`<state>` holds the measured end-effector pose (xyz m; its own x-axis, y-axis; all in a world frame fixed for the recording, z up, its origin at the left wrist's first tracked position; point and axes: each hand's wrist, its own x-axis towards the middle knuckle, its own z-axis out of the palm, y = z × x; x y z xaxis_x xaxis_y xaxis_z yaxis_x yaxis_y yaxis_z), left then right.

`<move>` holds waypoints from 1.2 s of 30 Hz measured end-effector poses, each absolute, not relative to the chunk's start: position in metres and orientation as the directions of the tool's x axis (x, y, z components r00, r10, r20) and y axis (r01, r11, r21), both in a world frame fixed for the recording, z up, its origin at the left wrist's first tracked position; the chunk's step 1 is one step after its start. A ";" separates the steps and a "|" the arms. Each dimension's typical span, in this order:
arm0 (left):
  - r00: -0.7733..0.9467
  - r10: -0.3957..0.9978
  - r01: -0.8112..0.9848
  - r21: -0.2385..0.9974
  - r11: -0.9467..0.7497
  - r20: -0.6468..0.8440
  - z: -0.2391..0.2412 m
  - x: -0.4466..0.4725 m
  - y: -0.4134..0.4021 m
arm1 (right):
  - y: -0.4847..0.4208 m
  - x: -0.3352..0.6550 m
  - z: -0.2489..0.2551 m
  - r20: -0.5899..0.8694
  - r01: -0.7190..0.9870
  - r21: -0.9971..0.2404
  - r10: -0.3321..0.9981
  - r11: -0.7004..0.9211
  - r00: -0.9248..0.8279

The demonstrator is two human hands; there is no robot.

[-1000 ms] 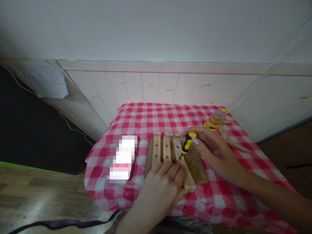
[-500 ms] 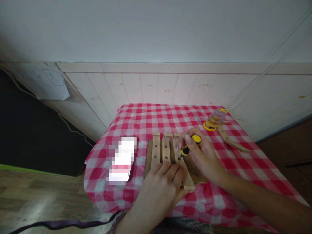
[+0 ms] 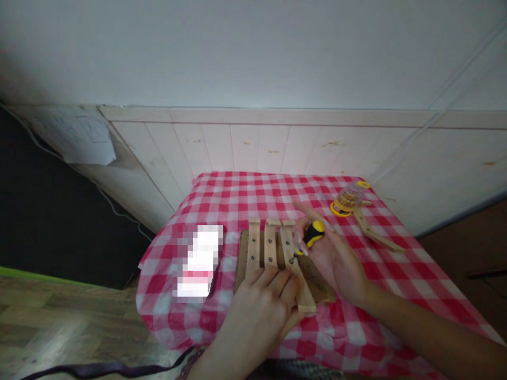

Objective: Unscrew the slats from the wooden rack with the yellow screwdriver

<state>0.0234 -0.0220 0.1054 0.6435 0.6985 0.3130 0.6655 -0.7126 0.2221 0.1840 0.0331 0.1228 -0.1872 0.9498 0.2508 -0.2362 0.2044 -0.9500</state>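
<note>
A brown wooden board (image 3: 317, 277) with three pale slats (image 3: 270, 245) screwed on it lies on the red-and-white checked tablecloth (image 3: 245, 198). My left hand (image 3: 261, 311) lies flat on the near ends of the slats, fingers together, pressing them down. My right hand (image 3: 330, 250) holds a short yellow-and-black screwdriver (image 3: 311, 236) by its handle. The tip rests on a screw in the rightmost slat. My palm is turned up and the fingers are wrapped loosely round the handle.
A clear jar with a yellow lid (image 3: 347, 198) lies at the table's far right, next to a loose angled wooden piece (image 3: 374, 232). A blurred white and pink item (image 3: 198, 258) sits left of the board. A panelled wall (image 3: 253, 142) stands behind the table.
My right hand has rolled round the screwdriver handle, from palm down over it to palm up beneath it. My left hand stays on the slats. The view has tilted slightly.
</note>
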 end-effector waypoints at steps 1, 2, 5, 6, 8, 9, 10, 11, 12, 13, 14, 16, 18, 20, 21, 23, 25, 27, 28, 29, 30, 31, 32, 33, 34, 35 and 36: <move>0.644 0.699 0.665 0.225 -0.712 0.309 0.106 0.023 -0.022 | 0.034 0.184 0.126 0.261 -0.255 -0.942 0.953 0.216 -0.156; 0.644 0.701 0.664 0.229 -0.711 0.307 0.106 0.023 -0.022 | 0.036 0.185 0.129 0.271 -0.273 -0.934 0.954 0.230 -0.127; 0.634 0.710 0.667 0.248 -0.703 0.306 0.105 0.024 -0.021 | 0.042 0.196 0.137 0.331 -0.290 -0.909 0.941 0.298 -0.071; 0.630 0.713 0.668 0.253 -0.700 0.308 0.105 0.024 -0.021 | 0.045 0.202 0.139 0.361 -0.242 -0.910 0.930 0.336 -0.067; 0.627 0.712 0.664 0.261 -0.700 0.316 0.105 0.024 -0.020 | 0.049 0.213 0.140 0.391 0.011 -0.918 0.910 0.396 -0.138; 0.626 0.712 0.662 0.264 -0.701 0.320 0.105 0.024 -0.020 | 0.051 0.217 0.139 0.350 0.195 -0.896 0.904 0.400 -0.246; 0.626 0.710 0.660 0.267 -0.703 0.323 0.105 0.025 -0.021 | 0.052 0.221 0.139 0.269 0.369 -0.839 0.894 0.400 -0.358; 0.625 0.709 0.659 0.267 -0.703 0.326 0.105 0.025 -0.021 | 0.052 0.222 0.137 0.164 0.516 -0.755 0.878 0.406 -0.450; 0.624 0.708 0.659 0.265 -0.704 0.329 0.105 0.025 -0.021 | 0.052 0.223 0.135 0.071 0.618 -0.663 0.857 0.422 -0.510; 0.623 0.707 0.660 0.260 -0.705 0.334 0.104 0.025 -0.021 | 0.051 0.221 0.134 0.004 0.687 -0.575 0.841 0.445 -0.541; 0.622 0.706 0.662 0.255 -0.705 0.338 0.104 0.025 -0.022 | 0.050 0.219 0.132 -0.035 0.734 -0.490 0.831 0.470 -0.555; 0.624 0.703 0.663 0.244 -0.708 0.342 0.103 0.025 -0.022 | 0.049 0.212 0.129 -0.071 0.790 -0.330 0.821 0.516 -0.566; 0.632 0.699 0.660 0.241 -0.712 0.333 0.103 0.025 -0.022 | 0.048 0.203 0.130 -0.122 0.813 -0.181 0.807 0.554 -0.577; 0.642 0.698 0.658 0.239 -0.714 0.318 0.103 0.025 -0.022 | 0.049 0.196 0.134 -0.181 0.807 -0.054 0.789 0.589 -0.588; 0.645 0.699 0.658 0.240 -0.714 0.309 0.103 0.025 -0.022 | 0.049 0.193 0.137 -0.205 0.791 -0.003 0.774 0.612 -0.600; 0.648 0.704 0.659 0.248 -0.710 0.290 0.103 0.025 -0.021 | 0.050 0.187 0.142 -0.246 0.744 0.073 0.735 0.665 -0.632; 0.652 0.711 0.659 0.268 -0.703 0.263 0.103 0.025 -0.021 | 0.051 0.184 0.146 -0.278 0.703 0.107 0.700 0.703 -0.658; 0.656 0.719 0.660 0.288 -0.694 0.230 0.104 0.025 -0.020 | 0.051 0.181 0.149 -0.296 0.693 0.111 0.689 0.713 -0.661; 0.658 0.721 0.660 0.294 -0.691 0.218 0.105 0.025 -0.020 | 0.052 0.181 0.150 -0.296 0.699 0.107 0.694 0.707 -0.656; 0.660 0.722 0.660 0.297 -0.690 0.209 0.106 0.025 -0.020 | 0.053 0.181 0.150 -0.293 0.708 0.102 0.701 0.699 -0.650; 0.662 0.722 0.660 0.299 -0.689 0.203 0.107 0.025 -0.020 | 0.053 0.181 0.150 -0.289 0.716 0.095 0.708 0.691 -0.645; 0.662 0.722 0.660 0.301 -0.689 0.200 0.108 0.025 -0.020 | 0.054 0.182 0.150 -0.283 0.726 0.088 0.716 0.682 -0.638; 0.663 0.721 0.658 0.303 -0.689 0.199 0.108 0.025 -0.020 | 0.055 0.183 0.150 -0.278 0.736 0.079 0.724 0.672 -0.631; 0.663 0.722 0.658 0.305 -0.688 0.198 0.109 0.026 -0.020 | 0.055 0.184 0.149 -0.273 0.745 0.069 0.731 0.664 -0.626; 0.663 0.722 0.658 0.307 -0.687 0.198 0.109 0.026 -0.020 | 0.056 0.185 0.147 -0.269 0.752 0.055 0.735 0.657 -0.622; 0.662 0.722 0.658 0.308 -0.688 0.200 0.109 0.026 -0.020 | 0.057 0.186 0.145 -0.264 0.759 0.042 0.740 0.649 -0.619; 0.660 0.723 0.658 0.308 -0.688 0.204 0.109 0.026 -0.020 | 0.058 0.187 0.143 -0.259 0.766 0.027 0.745 0.642 -0.615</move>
<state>0.0261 -0.0203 0.1088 0.6603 0.7228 0.2037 0.6577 -0.6875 0.3077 0.1872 0.0578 0.1433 -0.6150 0.7447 -0.2592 0.7661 0.6422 0.0271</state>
